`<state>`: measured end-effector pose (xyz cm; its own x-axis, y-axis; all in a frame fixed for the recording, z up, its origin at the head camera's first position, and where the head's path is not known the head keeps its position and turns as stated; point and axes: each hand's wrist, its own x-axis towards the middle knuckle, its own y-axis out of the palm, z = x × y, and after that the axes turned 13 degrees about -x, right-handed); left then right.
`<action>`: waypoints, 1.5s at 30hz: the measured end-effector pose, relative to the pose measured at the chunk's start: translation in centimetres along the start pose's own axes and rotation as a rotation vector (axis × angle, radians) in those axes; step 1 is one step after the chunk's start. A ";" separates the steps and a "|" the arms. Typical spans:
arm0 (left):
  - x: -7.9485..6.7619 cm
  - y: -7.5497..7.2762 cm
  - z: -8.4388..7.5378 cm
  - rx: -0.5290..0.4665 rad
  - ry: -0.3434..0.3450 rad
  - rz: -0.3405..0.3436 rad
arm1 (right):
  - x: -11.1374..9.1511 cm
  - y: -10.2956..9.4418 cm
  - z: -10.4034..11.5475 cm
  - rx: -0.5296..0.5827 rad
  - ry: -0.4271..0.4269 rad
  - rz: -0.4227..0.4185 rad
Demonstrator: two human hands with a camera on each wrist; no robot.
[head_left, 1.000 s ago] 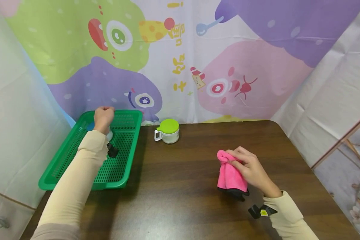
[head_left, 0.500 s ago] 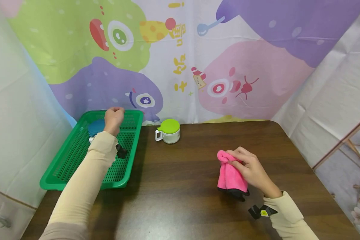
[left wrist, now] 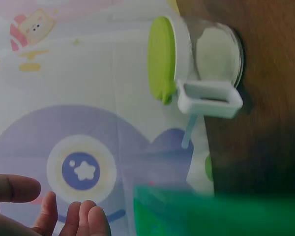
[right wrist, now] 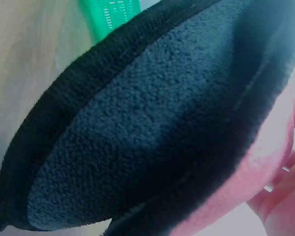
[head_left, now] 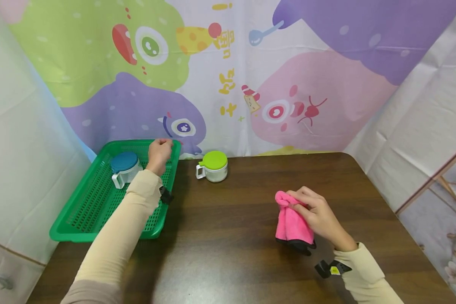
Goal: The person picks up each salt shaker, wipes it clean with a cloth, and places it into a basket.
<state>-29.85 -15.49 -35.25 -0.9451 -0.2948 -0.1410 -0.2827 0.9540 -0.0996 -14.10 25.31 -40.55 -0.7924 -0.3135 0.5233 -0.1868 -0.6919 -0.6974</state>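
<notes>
My left hand [head_left: 159, 156] hovers over the right back part of the green plastic basket [head_left: 160, 228]. In the left wrist view its thumb and fingers are apart, slightly bent, with nothing between them. Inside the basket stands a clear jar with a blue lid [head_left: 124, 162] and a white handle, left of that hand. A similar jar with a lime green lid [head_left: 214, 160] stands on the table right of the basket. My right hand [head_left: 319, 215] pinches the folded top of a pink cloth [head_left: 294, 223] with dark edging; its dark inner side [right wrist: 137, 118] fills the right wrist view.
The brown wooden table [head_left: 228, 236] ends at a printed cartoon curtain [head_left: 228, 84] behind both jars. White panels [head_left: 414, 109] stand at the sides. The basket's raised rim lies under my left forearm.
My left hand has moved right, away from the blue-lidded jar, which now shows fully in the basket. The right hand and pink cloth have stayed in place.
</notes>
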 end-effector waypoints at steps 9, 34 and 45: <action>-0.1 2.3 1.0 -0.062 -0.017 0.033 | -0.1 -0.1 -0.1 -0.009 0.010 0.003; -0.3 5.8 4.3 -0.078 -0.101 0.095 | -0.2 -0.1 -0.1 0.009 0.009 -0.003; 0.0 6.5 5.9 -0.070 -0.064 0.002 | -0.2 -0.2 0.4 0.026 -0.001 -0.006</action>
<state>-30.70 -9.64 -41.68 -0.9340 -0.2936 -0.2038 -0.2937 0.9554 -0.0306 -13.67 25.23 -40.34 -0.7910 -0.3099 0.5275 -0.1762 -0.7104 -0.6814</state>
